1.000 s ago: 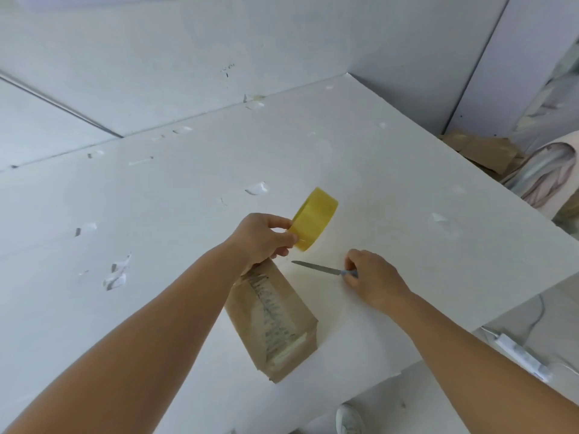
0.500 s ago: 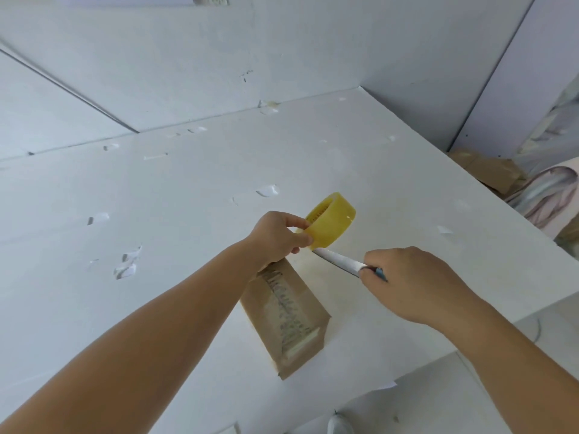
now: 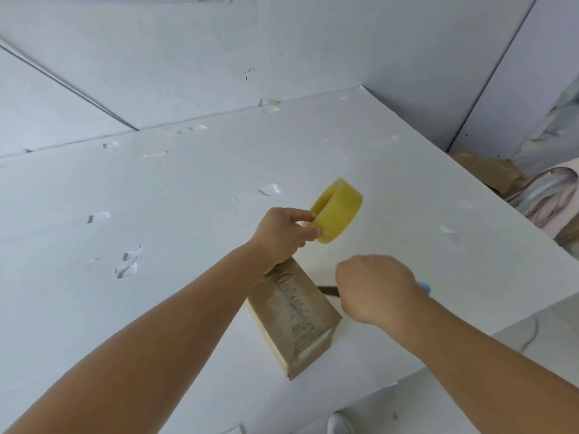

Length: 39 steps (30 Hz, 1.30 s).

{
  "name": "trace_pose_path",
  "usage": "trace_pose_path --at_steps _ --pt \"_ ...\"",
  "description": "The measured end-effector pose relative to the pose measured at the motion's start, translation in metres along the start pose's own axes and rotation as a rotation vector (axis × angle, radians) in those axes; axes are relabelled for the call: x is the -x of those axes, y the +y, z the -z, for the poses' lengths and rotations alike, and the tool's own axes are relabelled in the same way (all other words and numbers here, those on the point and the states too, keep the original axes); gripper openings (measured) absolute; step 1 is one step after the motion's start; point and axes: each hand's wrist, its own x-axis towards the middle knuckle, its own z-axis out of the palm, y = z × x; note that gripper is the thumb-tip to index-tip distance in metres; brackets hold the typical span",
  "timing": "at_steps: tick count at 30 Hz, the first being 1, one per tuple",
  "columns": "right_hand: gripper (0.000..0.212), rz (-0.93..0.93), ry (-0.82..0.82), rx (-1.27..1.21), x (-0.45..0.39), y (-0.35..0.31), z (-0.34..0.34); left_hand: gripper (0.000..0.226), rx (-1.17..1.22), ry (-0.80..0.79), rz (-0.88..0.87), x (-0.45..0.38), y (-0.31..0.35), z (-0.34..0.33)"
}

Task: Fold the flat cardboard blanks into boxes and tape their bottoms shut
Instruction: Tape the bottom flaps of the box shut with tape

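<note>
Across the white table [image 3: 391,170], which fills most of the view and is pocked with small dents and scraps of old tape, one folded cardboard box [image 3: 293,317] lies near the front edge, bottom seam facing up with a strip of tape already run along it. Beyond the table's far right corner sits a heap of brown cardboard [image 3: 488,170], possibly more blanks, though that is too far off to tell.

Left hand [image 3: 282,234] is held above the far end of the box and grips the yellow tape roll [image 3: 336,211], fingers curled over its near rim. Right hand [image 3: 376,289], fingers curled closed, holds a knife [image 3: 329,291] just beside the box's right side; only a dark stretch of blade and a blue handle end show past the fist.

Judging by the taped seam and the blade so close, the step in hand is cutting the tape free of the roll. No taut strip between roll and box is visible, so whether the cut is done is unclear. Next, the loose end needs pressing flat, then knife and roll set aside for a fresh blank.
</note>
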Motion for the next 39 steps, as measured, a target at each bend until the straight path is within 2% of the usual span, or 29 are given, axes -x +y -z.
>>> trace_pose_path --at_steps 2,6,11,13,15,17,19,22,26,32,36,39 --pt "0.019 -0.006 -0.042 -0.065 -0.013 0.004 -0.02 0.022 0.021 0.0 -0.02 0.0 0.001 0.002" --pt "0.022 -0.119 0.124 -0.253 -0.042 0.027 -0.059 0.017 0.051 0.008 0.009 -0.002 -0.001 0.003" --pt "0.031 -0.24 0.104 -0.431 -0.057 0.031 -0.098 0.017 0.061 0.004 0.049 -0.004 -0.001 0.001" --pt "0.039 -0.273 0.184 -0.52 -0.054 0.027 -0.094 0.017 0.06 0.008 0.061 -0.005 -0.002 0.0" --pt "0.044 -0.26 0.264 -0.876 -0.046 0.016 -0.076 0.021 0.054 0.007 0.063 -0.006 -0.002 -0.001" --pt "0.048 -0.208 0.133 -1.301 -0.04 -0.002 -0.053 0.023 0.033 0.01 0.066 -0.006 -0.002 -0.002" --pt "0.046 -0.17 -0.011 -1.512 -0.041 -0.017 -0.044 0.019 0.017 0.016 0.071 -0.006 0.0 -0.003" --pt "0.036 -0.221 -0.01 -1.739 -0.044 -0.029 -0.039 0.019 0.013 0.023 0.069 -0.005 0.0 -0.004" --pt "0.024 -0.241 -0.004 -1.831 -0.042 -0.031 -0.04 0.026 0.069 0.058 0.101 -0.007 -0.001 -0.004" --pt "0.022 -0.238 -0.009 -1.86 -0.042 -0.034 -0.04 0.026 0.379 0.252 0.085 -0.004 0.004 0.009" --pt "0.019 -0.245 -0.01 -1.883 -0.043 -0.035 -0.046 0.024 0.395 0.351 0.014 0.018 -0.003 0.035" --pt "0.02 -0.246 -0.015 -1.904 -0.044 -0.036 -0.05 0.022 0.411 0.425 0.022 0.042 -0.02 0.04"
